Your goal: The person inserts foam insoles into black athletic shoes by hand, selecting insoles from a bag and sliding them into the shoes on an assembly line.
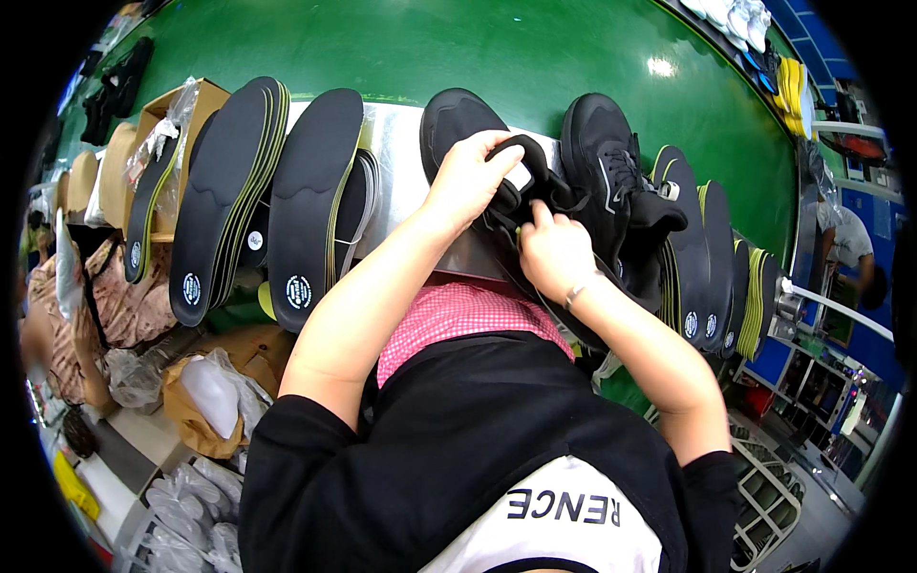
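A black sneaker [455, 118] lies in front of me, toe pointing away. My left hand [468, 183] is closed on the tongue at its opening, with a white label showing beside the fingers. My right hand [556, 252] has its fingers curled down into the heel side of the opening. A sliver of yellow-green edge shows by those fingers; what they grip is mostly hidden. Just right of it stands a second black sneaker [594, 134] with laces, toe also away from me.
Black insoles with yellow-green edges stand in stacks at left [224, 181] and right [709, 267]; another insole [310, 191] is nearer the shoes. A cardboard box [205, 100] sits behind the left stacks on the green table [411, 48]. Another person's arm [93, 368] is at far left.
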Available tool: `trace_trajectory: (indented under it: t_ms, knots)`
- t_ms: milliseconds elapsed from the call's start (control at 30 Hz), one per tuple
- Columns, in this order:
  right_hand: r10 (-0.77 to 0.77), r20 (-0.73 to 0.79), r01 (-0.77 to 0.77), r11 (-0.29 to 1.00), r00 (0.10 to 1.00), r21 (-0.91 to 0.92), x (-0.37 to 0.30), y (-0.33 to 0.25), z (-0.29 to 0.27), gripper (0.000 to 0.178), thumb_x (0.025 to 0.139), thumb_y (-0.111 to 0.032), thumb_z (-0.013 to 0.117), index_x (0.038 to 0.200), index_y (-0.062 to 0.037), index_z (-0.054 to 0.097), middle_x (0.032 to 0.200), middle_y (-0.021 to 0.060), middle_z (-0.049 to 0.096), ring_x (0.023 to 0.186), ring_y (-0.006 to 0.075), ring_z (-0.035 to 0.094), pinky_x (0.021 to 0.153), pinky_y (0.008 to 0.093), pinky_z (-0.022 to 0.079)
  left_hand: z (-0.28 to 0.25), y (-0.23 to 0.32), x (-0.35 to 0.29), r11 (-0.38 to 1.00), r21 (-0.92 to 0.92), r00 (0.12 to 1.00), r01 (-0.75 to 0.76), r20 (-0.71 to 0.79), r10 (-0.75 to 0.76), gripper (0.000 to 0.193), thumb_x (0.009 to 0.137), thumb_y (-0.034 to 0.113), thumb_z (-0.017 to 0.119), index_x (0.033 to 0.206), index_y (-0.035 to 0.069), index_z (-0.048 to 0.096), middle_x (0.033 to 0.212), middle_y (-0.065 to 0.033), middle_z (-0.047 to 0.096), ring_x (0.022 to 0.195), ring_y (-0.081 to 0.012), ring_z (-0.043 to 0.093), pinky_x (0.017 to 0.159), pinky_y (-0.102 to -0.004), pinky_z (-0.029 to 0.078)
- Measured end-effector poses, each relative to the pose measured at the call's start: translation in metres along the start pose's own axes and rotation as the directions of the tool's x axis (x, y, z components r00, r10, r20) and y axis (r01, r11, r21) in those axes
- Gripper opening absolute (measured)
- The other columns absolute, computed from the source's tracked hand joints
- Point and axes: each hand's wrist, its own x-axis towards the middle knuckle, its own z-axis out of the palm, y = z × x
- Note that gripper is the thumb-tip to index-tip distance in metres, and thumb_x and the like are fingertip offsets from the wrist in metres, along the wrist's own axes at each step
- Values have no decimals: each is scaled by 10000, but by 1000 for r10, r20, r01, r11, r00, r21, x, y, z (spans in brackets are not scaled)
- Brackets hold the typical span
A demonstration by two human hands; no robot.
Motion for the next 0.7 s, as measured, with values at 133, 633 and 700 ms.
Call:
trace_trajectory:
  t_ms: [133, 633, 700]
  knots:
    - [45, -56, -34, 982, 997, 184, -1, 1, -1, 230, 749, -258, 553, 814, -39, 584, 1161, 229, 458, 912, 298, 544, 739, 406, 438, -4, -10, 5, 999, 5, 998, -53, -39, 53, 261, 806, 151, 570, 995, -28, 582, 916, -86, 621, 840, -119, 557, 768, -244, 427]
    - [10, 5, -10, 1000, 1000, 21, -51, 12, -42, 160, 686, -221, 554, 597, -91, 579, 658, 72, 498, 620, 219, 541, 599, 374, 383, -10, 1, 4, 993, -95, 988, 64, 146, -49, 285, 818, 135, 583, 1062, -8, 553, 977, -30, 586, 902, -89, 516, 821, -228, 397]
    - [-18, -38, 18, 1000, 999, 6, -37, 7, -32, 170, 704, -239, 583, 609, -98, 575, 657, 70, 490, 612, 215, 547, 553, 359, 414, -12, 2, 4, 988, -123, 983, 91, 169, -70, 287, 818, 133, 582, 1068, -5, 551, 982, -29, 585, 901, -88, 518, 821, -228, 399]
